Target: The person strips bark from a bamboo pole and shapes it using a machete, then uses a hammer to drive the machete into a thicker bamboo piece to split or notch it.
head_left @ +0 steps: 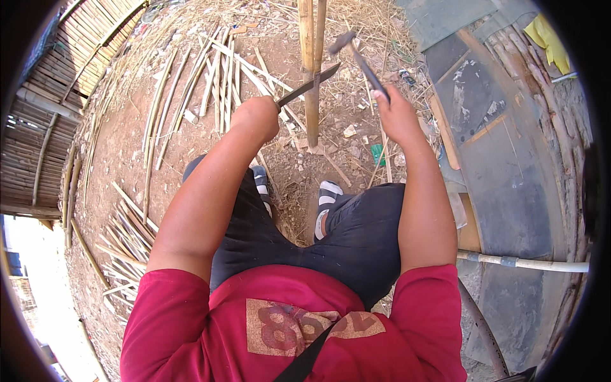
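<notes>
My left hand [257, 120] is closed round the handle of a machete [295, 93], whose dark blade points up and to the right. The blade crosses an upright bamboo pole [312, 118] that stands on the dirt in front of my feet. Above the blade the pole is parted into two lengths; below it, it looks whole. My right hand [400, 116] grips a hammer [368, 69] by its dark handle, raised to the right of the pole. The hammer head is apart from the blade, near the blade's tip.
Several split bamboo strips [223, 79] lie on the dirt at the far left, and another pile [127, 245] sits near my left side. A bamboo wall [48, 102] stands at the left edge. Dark panels [503, 172] and a white pipe [541, 264] line the right.
</notes>
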Available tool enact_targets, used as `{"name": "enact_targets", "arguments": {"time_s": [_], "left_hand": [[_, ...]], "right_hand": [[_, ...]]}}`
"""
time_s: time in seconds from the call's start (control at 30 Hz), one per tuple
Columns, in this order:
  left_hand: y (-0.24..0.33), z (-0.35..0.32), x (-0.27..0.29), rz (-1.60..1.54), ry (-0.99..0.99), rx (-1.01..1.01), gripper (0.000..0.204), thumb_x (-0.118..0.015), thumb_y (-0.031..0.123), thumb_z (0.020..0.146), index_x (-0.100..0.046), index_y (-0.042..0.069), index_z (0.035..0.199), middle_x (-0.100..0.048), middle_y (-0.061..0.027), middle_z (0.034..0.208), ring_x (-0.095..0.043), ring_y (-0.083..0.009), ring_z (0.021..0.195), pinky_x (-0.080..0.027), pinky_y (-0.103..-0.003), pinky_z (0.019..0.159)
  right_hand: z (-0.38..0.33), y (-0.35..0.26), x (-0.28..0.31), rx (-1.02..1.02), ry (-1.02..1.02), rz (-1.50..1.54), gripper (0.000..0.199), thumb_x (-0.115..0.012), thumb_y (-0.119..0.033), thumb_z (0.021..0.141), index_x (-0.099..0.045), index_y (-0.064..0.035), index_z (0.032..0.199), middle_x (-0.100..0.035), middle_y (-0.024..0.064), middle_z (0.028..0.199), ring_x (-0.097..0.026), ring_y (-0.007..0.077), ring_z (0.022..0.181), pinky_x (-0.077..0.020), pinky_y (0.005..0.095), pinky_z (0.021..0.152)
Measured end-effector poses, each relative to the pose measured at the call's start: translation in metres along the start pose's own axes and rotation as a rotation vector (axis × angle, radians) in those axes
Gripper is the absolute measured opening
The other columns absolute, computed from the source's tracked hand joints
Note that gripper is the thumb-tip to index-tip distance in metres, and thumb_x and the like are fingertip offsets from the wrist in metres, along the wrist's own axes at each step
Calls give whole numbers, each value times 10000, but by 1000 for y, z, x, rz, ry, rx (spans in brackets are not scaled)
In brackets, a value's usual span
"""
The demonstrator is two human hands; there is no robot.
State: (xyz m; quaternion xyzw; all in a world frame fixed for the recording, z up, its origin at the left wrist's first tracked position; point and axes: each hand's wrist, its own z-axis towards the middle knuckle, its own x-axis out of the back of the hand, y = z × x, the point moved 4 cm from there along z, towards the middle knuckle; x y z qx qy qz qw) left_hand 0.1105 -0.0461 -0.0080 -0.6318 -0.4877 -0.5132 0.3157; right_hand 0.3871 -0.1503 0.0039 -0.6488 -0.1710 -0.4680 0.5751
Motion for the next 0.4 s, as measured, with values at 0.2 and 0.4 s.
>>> {"name": "enact_targets", "arguments": {"time_s": [0.2, 0.4], "left_hand": [[5, -6, -3, -3, 37, -15, 278, -619, 80, 898, -736, 46, 1148, -737, -213, 1112, -722, -364, 1050, -587, -443, 902], [7, 8, -15, 47, 13, -22, 312, -658, 116, 889, -729, 83, 1190, -728, -225, 1143, -718, -362, 1069, -590, -434, 906]], "right_hand": [[-10, -7, 18, 51, 130, 70, 400, -513, -429, 1058, -633, -58, 1147, -703, 196, 933, -696, 391, 867, -517, 478, 760], [0, 11, 5, 39, 65, 170, 437, -531, -458, 1052, -600, -79, 1260, -710, 202, 936, -700, 358, 852, -515, 472, 768]]}}
